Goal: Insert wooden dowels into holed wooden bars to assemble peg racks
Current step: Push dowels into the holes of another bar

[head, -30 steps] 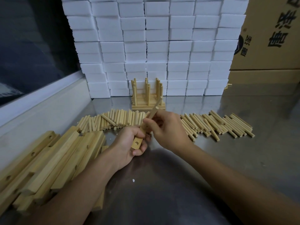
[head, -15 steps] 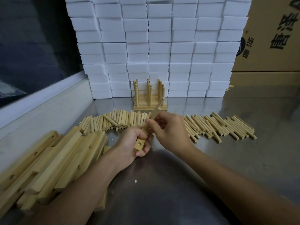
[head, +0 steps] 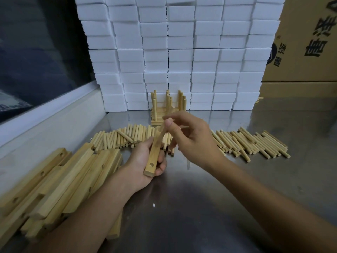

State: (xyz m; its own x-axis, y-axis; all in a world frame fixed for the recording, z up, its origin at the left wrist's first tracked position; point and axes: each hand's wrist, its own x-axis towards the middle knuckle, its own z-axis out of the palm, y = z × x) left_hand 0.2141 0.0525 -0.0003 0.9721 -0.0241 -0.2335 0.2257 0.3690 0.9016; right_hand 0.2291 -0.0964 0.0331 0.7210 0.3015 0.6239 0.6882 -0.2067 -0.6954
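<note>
Both bare forearms reach forward over the surface; the left hand [head: 145,161] lies palm up, fingers curled in a grip on a bar [head: 155,152]; the right hand [head: 191,139], raised higher, pinches its upper end between thumb and forefinger.

1 head-worn wide-angle view looks forward and down across the metal counter [head: 218,207] from its near edge toward the far edge. It sits close above both forearms, which enter from the bottom of the frame. The view faces the stacked white blocks [head: 182,52] along the far edge, with lines bowed at the margins.
</note>
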